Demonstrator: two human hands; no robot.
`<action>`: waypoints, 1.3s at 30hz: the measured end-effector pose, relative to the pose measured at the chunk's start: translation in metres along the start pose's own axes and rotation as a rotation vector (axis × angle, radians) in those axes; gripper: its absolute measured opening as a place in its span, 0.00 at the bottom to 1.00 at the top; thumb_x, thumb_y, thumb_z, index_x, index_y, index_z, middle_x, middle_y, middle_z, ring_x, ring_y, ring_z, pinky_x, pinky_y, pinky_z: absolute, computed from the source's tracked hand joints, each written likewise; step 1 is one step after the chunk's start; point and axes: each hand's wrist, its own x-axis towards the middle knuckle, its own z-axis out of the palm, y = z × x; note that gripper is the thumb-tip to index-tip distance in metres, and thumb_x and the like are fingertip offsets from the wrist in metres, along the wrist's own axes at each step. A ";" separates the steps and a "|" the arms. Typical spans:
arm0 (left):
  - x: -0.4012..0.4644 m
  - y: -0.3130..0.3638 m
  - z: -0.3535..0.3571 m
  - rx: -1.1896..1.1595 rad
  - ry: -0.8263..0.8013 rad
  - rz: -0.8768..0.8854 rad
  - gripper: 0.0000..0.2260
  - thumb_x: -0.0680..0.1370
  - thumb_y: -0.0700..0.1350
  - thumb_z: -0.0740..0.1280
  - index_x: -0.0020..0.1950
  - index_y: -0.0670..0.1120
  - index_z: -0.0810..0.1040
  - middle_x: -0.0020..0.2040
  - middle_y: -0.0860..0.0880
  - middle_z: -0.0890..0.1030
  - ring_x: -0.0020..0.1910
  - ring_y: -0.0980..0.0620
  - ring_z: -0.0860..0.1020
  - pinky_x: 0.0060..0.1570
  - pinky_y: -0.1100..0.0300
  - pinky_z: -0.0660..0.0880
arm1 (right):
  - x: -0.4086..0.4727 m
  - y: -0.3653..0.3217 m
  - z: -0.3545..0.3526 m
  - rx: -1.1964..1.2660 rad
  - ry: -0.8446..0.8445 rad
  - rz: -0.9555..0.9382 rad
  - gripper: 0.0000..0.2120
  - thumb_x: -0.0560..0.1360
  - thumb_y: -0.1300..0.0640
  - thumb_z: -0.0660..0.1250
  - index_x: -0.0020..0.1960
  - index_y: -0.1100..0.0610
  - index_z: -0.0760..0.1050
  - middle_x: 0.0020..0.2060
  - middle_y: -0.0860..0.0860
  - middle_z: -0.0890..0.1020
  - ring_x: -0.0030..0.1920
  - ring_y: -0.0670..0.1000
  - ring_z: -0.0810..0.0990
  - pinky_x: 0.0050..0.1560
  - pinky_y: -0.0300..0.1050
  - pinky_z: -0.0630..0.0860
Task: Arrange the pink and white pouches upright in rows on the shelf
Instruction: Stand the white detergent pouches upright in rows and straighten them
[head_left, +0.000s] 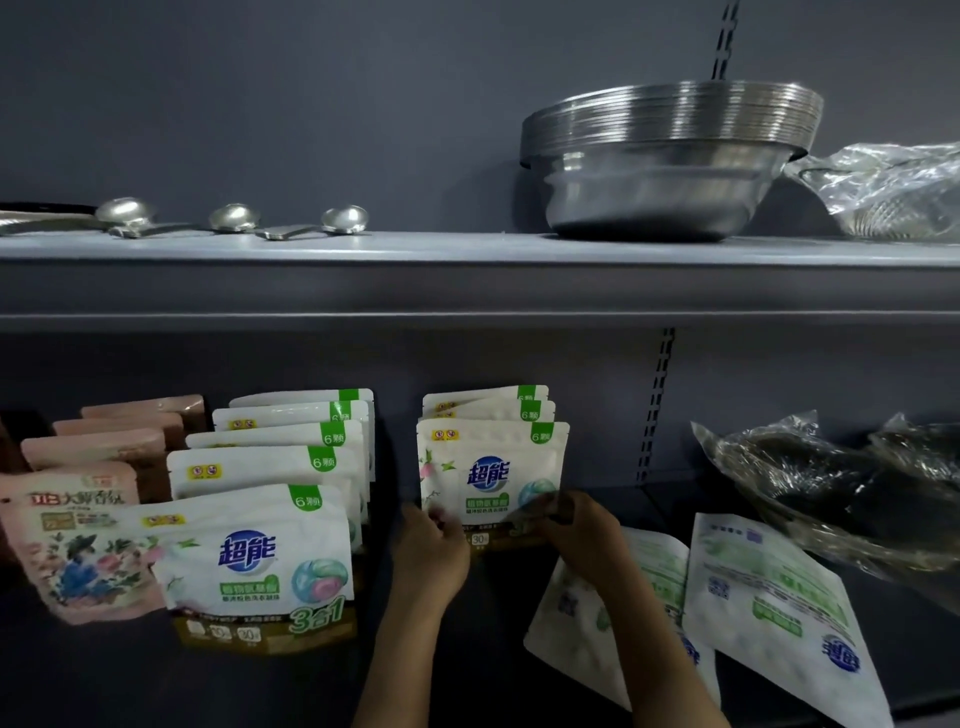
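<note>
Head view looked down on a dark lower shelf (519, 691) holding three upright rows of pouches. At the far left stood a row of four pink pouches (78, 540), the front one printed with flowers. Beside it stood a row of five white pouches (260, 551), each with a green corner tab, a blue logo and a brown base band. Further right stood a row of three white pouches (491, 467). The left hand (431, 551) gripped the lower left edge of that row's front pouch, and the right hand (576, 530) pinched its lower right edge. Two more white pouches (769, 603) lay flat, backs up, to the right. On the upper shelf (467, 249) sat three metal ladles (234, 218) and a stack of steel bowls (660, 161).
</note>
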 end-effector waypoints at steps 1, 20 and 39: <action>-0.001 0.000 0.000 0.010 -0.002 -0.005 0.19 0.81 0.47 0.56 0.69 0.39 0.61 0.64 0.41 0.73 0.62 0.42 0.73 0.49 0.58 0.67 | -0.001 0.001 -0.003 -0.008 0.008 -0.004 0.19 0.75 0.55 0.67 0.64 0.60 0.71 0.61 0.56 0.78 0.61 0.55 0.75 0.51 0.38 0.68; -0.033 -0.007 0.050 0.551 -0.255 0.144 0.21 0.74 0.54 0.67 0.61 0.42 0.73 0.60 0.45 0.76 0.56 0.47 0.77 0.51 0.57 0.74 | -0.042 0.033 -0.043 -0.031 0.249 0.003 0.16 0.76 0.60 0.63 0.64 0.60 0.72 0.56 0.56 0.80 0.52 0.56 0.79 0.49 0.47 0.75; -0.042 0.027 0.047 -0.489 -0.571 -0.063 0.14 0.76 0.35 0.64 0.60 0.45 0.74 0.45 0.50 0.79 0.42 0.51 0.79 0.34 0.62 0.78 | -0.055 0.082 -0.069 0.602 0.316 0.188 0.06 0.76 0.57 0.65 0.42 0.52 0.79 0.47 0.57 0.83 0.49 0.56 0.80 0.55 0.55 0.76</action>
